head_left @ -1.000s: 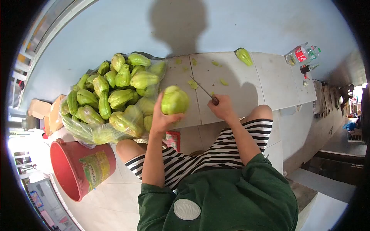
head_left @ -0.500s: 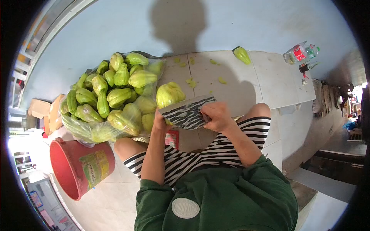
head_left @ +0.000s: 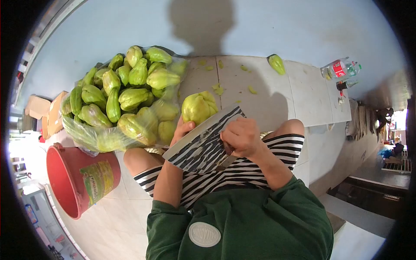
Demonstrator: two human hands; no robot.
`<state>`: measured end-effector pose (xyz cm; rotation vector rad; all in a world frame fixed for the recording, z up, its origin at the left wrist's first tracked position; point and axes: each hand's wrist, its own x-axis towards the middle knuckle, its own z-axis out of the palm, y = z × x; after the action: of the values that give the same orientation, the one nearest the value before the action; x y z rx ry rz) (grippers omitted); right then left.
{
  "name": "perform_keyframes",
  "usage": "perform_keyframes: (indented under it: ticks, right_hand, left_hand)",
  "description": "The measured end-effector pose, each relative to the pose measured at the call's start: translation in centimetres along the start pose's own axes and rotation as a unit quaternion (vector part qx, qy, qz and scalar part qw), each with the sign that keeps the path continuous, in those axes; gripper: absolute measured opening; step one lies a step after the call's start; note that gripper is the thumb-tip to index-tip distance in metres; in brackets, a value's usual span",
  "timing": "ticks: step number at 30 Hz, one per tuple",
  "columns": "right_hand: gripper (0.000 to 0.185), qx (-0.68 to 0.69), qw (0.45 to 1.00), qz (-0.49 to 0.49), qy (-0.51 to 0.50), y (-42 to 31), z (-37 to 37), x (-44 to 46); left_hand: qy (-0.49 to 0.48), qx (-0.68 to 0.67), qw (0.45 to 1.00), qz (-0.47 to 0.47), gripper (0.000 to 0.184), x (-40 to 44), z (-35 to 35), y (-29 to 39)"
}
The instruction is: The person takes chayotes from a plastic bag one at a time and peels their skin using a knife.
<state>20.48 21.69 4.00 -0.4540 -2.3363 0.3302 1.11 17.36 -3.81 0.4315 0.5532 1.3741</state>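
Observation:
A pale green chayote (head_left: 199, 107) sits in my left hand (head_left: 183, 130), whose fingers and thumb hold it from the near left side. My right hand (head_left: 242, 138) is closed around the dark handle of a broad cleaver (head_left: 203, 143). The wide blade mirrors my striped shorts and slants from upper right to lower left, its far edge beside the chayote. Whether the edge touches the fruit cannot be made out. The blade hides part of my left wrist. Left of my hands, a clear plastic bag (head_left: 119, 141) holds several whole chayotes (head_left: 133, 99).
Green scraps (head_left: 217, 89) lie on the pale tiles (head_left: 242, 97). A single chayote (head_left: 276, 64) rests by the wall. Plastic bottles (head_left: 340, 68) stand at the right. A red bucket (head_left: 65, 182) lies tilted at lower left, with a cardboard box (head_left: 55, 115) behind it.
The cleaver blade has tilted more steeply, its lower left end coming toward me. The chayote has shifted slightly right. The whole view has moved a little.

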Motion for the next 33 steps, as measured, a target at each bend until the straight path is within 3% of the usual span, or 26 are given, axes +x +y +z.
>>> perform_keyframes:
  ticks: [7, 18, 20, 21, 24, 26, 28, 33]
  right_hand:
    - [0.019, -0.029, 0.999, -0.007, -0.031, 0.1, 0.3, -0.2]
    - [0.020, 0.009, 1.000, -0.011, -0.024, 2.3, 0.1, -2.0]
    - [0.020, -0.021, 0.999, 0.036, -0.017, 3.7, 0.2, -2.9]
    - [0.021, -0.048, 0.998, 0.040, -0.007, 3.5, 0.4, -2.9]
    - [0.022, -0.017, 0.998, 0.052, -0.015, 2.9, -0.1, -2.6]
    - [0.022, -0.027, 0.998, 0.047, -0.018, 2.5, -0.4, -2.2]
    - [0.022, -0.039, 0.998, 0.045, -0.024, 2.2, -0.6, -2.2]
    - [0.027, -0.004, 0.997, 0.053, -0.053, 4.8, 0.2, -3.7]
  left_hand:
    - [0.009, 0.021, 0.999, 0.044, 0.080, -0.2, 1.5, 0.4]
    - [0.035, 0.101, 0.994, 0.020, 0.091, -0.2, 1.3, 0.9]
    - [0.064, 0.119, 0.991, 0.008, 0.094, 0.0, -0.3, 0.0]
    - [-0.032, 0.047, 0.997, 0.057, 0.067, 0.6, -2.7, -1.2]
    - [0.018, 0.040, 0.998, 0.037, 0.062, 0.3, -3.1, -1.7]
    - [-0.027, 0.044, 0.998, 0.037, 0.061, 0.1, -1.3, 0.1]
    - [0.024, 0.087, 0.995, -0.034, 0.089, -0.2, 0.2, 1.0]
    - [0.021, 0.103, 0.994, 0.010, 0.090, 0.0, 1.2, 1.4]
